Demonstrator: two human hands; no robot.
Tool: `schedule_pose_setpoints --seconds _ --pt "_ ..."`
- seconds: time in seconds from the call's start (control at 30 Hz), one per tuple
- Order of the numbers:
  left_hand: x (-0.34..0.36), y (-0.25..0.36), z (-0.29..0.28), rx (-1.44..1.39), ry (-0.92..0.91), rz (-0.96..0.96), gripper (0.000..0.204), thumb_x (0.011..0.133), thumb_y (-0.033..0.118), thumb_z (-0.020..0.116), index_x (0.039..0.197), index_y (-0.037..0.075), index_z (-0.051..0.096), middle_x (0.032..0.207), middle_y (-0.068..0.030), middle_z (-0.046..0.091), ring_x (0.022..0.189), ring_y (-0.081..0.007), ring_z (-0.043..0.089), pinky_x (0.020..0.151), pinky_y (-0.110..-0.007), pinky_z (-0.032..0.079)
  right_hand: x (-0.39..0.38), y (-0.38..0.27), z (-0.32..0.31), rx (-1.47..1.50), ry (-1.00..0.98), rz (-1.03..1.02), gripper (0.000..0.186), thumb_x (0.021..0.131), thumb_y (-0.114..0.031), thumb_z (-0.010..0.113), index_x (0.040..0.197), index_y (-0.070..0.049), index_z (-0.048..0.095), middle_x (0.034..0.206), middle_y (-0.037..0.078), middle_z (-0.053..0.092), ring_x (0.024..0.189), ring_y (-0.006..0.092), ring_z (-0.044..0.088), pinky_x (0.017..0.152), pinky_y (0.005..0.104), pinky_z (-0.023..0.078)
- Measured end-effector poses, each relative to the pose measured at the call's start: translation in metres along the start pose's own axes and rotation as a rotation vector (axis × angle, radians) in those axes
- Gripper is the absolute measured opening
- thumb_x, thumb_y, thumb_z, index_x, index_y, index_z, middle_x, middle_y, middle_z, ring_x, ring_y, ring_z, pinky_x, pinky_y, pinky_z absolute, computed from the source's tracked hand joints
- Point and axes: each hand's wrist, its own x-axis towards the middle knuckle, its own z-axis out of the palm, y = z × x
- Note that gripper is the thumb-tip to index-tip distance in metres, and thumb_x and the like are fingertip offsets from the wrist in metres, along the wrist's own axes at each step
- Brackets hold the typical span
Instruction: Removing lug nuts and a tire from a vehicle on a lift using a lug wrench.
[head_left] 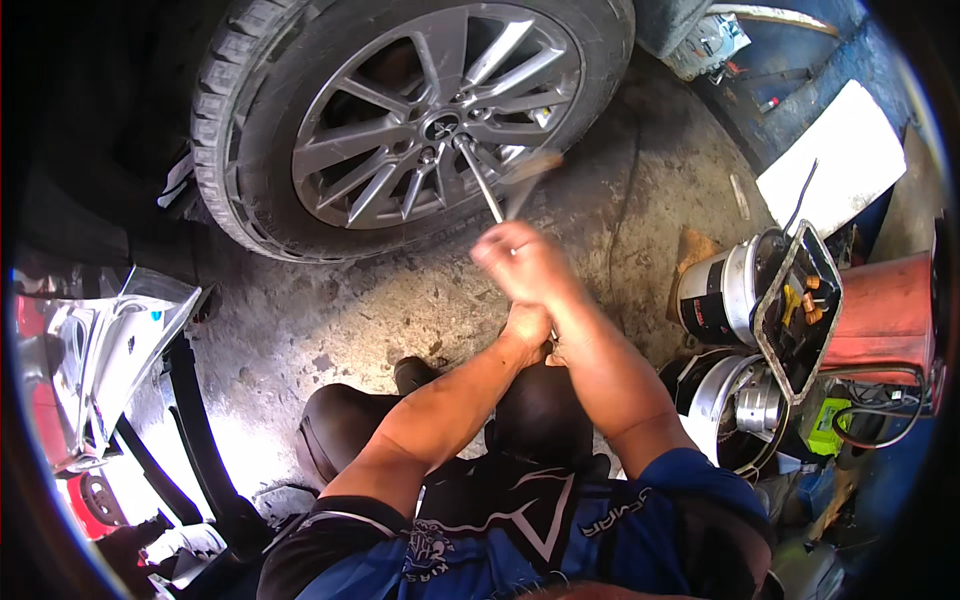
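Note:
A metal lug wrench (484, 186) reaches from a lug nut near the hub of the wheel (440, 125) back toward my hands. One of its arms shows as a blurred streak beside the shaft. My right hand (520, 258), smeared by motion, is curled at the wrench just off the tyre. Closer to my knees, my left hand (528, 328) is closed around what looks like the wrench's near end, mostly hidden under the fingers and my right wrist. The silver multi-spoke rim has a dark, treaded tyre (232, 150) around it.
On the right stand a white-and-black bucket (715, 295), a tray (765, 325) with small brass-coloured parts, a red cylindrical container (885, 315) and a silver round metal part (725, 400). A white sheet (835, 155) lies beyond. Dark metal legs (205, 440) rise at left over stained concrete.

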Motion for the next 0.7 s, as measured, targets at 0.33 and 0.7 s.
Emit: schedule_pose_setpoints --seconds 0.33,0.7 --pt "-0.016 0.016 0.024 -0.002 0.180 -0.049 0.007 0.098 0.012 0.063 0.100 0.006 0.062 0.086 -0.0073 0.067 0.072 -0.0215 0.065 0.063 -0.040 0.055 0.032 0.180 -0.037 0.684 0.573 1.175 0.101 0.089 -0.078 0.049 0.155 -0.005 0.024 0.151 0.017 0.034 0.123 0.0338 0.044 0.112 0.0551 0.032" --pt "-0.011 0.008 0.006 0.107 0.182 -0.064 0.011 0.097 0.014 0.064 0.103 0.005 0.063 0.088 -0.0089 0.068 0.077 -0.0213 0.067 0.064 -0.038 0.055 0.038 0.148 -0.037 1.119 0.519 0.936 0.078 0.091 -0.067 0.059 0.132 -0.002 0.047 0.126 0.015 0.055 0.115 0.0290 0.053 0.099 0.0531 0.045"
